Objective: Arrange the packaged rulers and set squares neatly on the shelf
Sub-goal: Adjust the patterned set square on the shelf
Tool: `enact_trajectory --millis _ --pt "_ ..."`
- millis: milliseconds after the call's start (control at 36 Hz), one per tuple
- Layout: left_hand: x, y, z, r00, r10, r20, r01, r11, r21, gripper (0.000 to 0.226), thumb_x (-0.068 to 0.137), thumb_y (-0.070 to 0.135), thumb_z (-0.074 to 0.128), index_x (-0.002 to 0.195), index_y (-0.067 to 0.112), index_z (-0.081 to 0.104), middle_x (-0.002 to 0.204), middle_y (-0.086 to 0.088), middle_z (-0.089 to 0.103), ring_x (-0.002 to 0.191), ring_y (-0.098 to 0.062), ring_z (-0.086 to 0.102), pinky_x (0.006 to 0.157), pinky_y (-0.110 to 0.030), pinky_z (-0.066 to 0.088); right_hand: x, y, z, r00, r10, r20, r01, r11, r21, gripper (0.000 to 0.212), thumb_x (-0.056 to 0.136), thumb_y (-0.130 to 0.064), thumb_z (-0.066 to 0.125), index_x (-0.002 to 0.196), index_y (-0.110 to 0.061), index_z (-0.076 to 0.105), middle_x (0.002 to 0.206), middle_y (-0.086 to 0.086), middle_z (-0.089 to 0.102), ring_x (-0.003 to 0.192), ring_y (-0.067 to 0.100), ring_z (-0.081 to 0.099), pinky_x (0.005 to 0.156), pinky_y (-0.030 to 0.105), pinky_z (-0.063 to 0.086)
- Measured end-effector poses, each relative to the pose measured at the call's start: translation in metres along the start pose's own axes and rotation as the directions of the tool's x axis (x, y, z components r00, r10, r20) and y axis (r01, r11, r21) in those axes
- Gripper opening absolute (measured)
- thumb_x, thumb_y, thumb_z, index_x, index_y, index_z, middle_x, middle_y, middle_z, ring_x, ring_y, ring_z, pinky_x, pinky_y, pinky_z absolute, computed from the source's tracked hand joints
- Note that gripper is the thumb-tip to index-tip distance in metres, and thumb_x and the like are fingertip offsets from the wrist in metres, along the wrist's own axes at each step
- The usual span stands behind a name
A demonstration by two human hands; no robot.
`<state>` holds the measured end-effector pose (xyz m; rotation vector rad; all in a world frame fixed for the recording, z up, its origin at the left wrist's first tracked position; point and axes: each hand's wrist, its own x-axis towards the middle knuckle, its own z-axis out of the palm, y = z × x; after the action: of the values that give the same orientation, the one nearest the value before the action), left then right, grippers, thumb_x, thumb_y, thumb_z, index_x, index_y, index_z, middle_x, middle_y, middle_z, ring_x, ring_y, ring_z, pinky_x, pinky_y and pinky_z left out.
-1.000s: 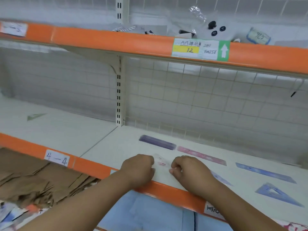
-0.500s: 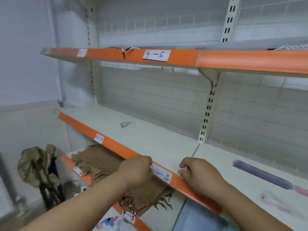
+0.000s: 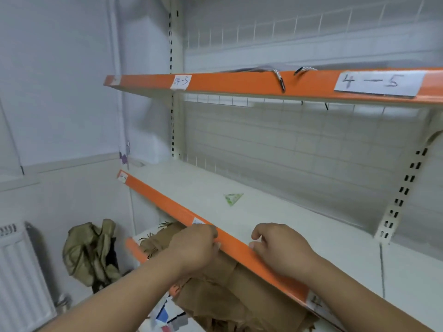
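Soft even light, slight blur

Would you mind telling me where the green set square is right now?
In the head view, the green set square lies alone on the middle shelf, beyond both hands, nearer the wire-grid back panel than the orange front edge.

Upper label (image 3: 378,83): white paper on the orange edge strip, handwritten "4 — 5".
Second label (image 3: 181,81): smaller, same strip, further left; reads like "B4-5".
Cords (image 3: 279,77): twisted, dark-tipped, drooping over the upper edge.
Brown paper (image 3: 223,281): crumpled sheets on the level below.
Olive bundle (image 3: 91,252): slumped cloth or bag by the wall.
Radiator (image 3: 21,279): white, ribbed, far left.
Wire grid (image 3: 287,144): back panel, pale.
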<state>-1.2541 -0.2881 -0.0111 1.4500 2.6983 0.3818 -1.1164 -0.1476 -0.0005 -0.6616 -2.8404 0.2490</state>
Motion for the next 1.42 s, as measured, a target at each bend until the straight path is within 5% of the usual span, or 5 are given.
enact_trajectory --millis 778,889,1222,1278,1417 --pt "0.193 -0.106 -0.006 0.997 0.019 0.077 -0.026 0.996 0.090 0.036 0.099 0.034 0.039 0.130 0.020 0.051 0.130 -0.001 0.054 0.122 -0.019 0.048 0.096 -0.031 0.042 0.240 0.049 0.074 0.989 0.140 0.047 -0.137 0.989 -0.063 0.027 0.097 -0.022 0.041 0.117 -0.024 0.059 0.117 0.001 0.055 0.108 0.018 0.056 0.086 0.026 0.044" --pt "0.213 -0.122 -0.011 0.993 0.073 0.096 -0.082 0.992 0.095 0.037 0.100 0.035 0.039 0.134 0.021 0.047 0.131 -0.001 0.053 0.123 -0.018 0.047 0.097 -0.030 0.041 0.254 0.047 0.081 0.969 0.140 0.205 -0.129 0.989 -0.067 0.035 0.095 -0.023 0.046 0.129 -0.027 0.052 0.116 0.003 0.042 0.116 0.023 0.049 0.093 0.029 0.045" --pt "0.253 -0.135 -0.009 0.970 0.197 0.142 -0.206 0.977 0.051 0.040 0.101 0.036 0.039 0.137 0.023 0.046 0.135 0.001 0.053 0.126 -0.017 0.047 0.101 -0.028 0.040 0.271 0.038 0.073 0.909 0.313 0.277 -0.290 0.949 -0.120 0.016 0.086 -0.035 0.058 0.079 -0.021 0.060 0.094 -0.003 0.037 0.092 0.017 0.045 0.078 0.024 0.041" --pt "0.257 -0.134 -0.009 0.966 0.214 0.148 -0.223 0.974 0.043 0.040 0.101 0.036 0.039 0.137 0.022 0.046 0.134 0.001 0.054 0.125 -0.017 0.048 0.100 -0.028 0.040 0.271 0.040 0.073 0.911 0.314 0.268 -0.303 0.949 -0.084 0.016 0.086 -0.033 0.060 0.098 -0.023 0.062 0.104 -0.001 0.038 0.103 0.017 0.045 0.086 0.023 0.042" --pt "0.265 -0.133 -0.007 0.959 0.235 0.156 -0.246 0.968 0.053 0.040 0.101 0.037 0.038 0.138 0.022 0.045 0.135 0.001 0.052 0.126 -0.018 0.047 0.101 -0.030 0.041 0.268 0.050 0.066 0.858 0.323 0.399 -0.358 0.934 0.013 0.081 0.082 -0.027 0.070 0.148 -0.034 0.024 0.140 -0.004 0.034 0.132 0.019 0.034 0.109 0.032 0.035"
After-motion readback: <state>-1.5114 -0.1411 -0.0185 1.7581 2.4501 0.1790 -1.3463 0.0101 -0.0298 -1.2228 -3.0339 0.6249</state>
